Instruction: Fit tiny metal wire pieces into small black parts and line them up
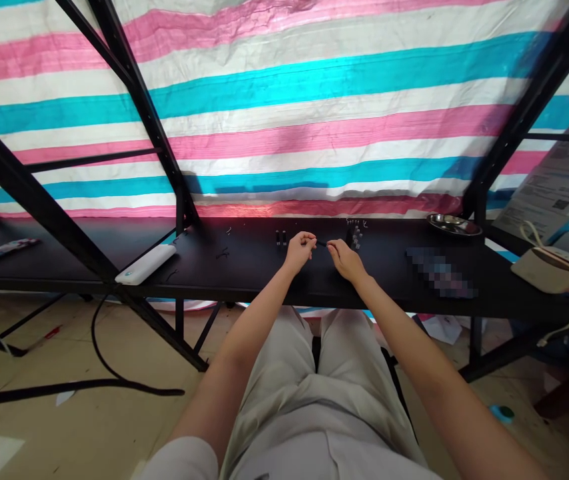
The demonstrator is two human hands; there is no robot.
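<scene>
Lap: pale trousers (314, 400), nearest the camera.
Left hand (300, 249): fingers curled, pinching one end of a small dark part (321, 243).
Right hand (344, 259): fingertips pinching its other end.
Part position: above black table (244, 267).
Nearby: metal dish (453, 225), white power bank (145, 264).

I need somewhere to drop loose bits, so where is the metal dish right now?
The metal dish sits at the back right of the black table, beside the frame's right post and beyond the right hand.
</scene>
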